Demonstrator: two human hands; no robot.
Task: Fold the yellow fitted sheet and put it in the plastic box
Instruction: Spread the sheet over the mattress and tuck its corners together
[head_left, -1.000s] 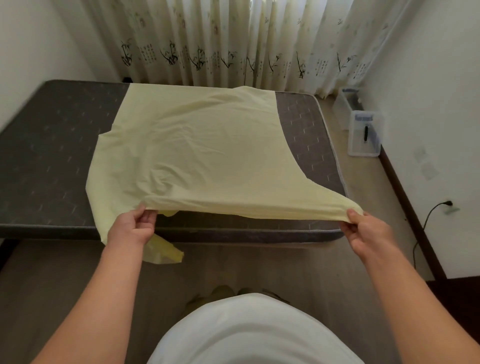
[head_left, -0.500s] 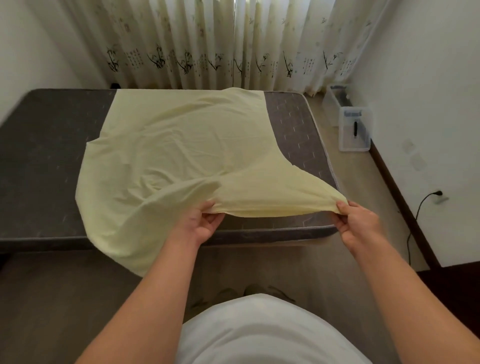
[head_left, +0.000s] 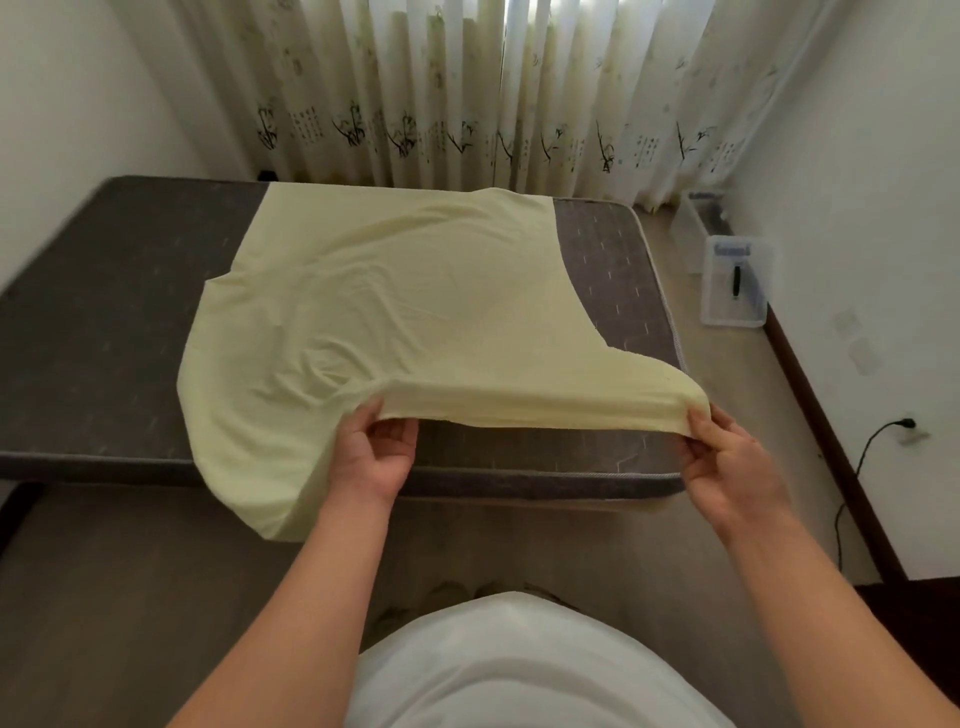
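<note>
Left hand (head_left: 371, 457) and right hand (head_left: 732, 457) pinching yellow fitted sheet (head_left: 415, 312) hem, tauter than before.

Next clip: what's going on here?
A person stands at the near side of a bare mattress, folding a yellow sheet. Both hands hold its near edge lifted off the mattress: the left hand grips it partway along and the right hand pinches the right corner. The rest lies spread on the mattress, with a flap hanging over the near side at left. The plastic box sits on the floor by the right wall; the sheet is not yet in it.
</note>
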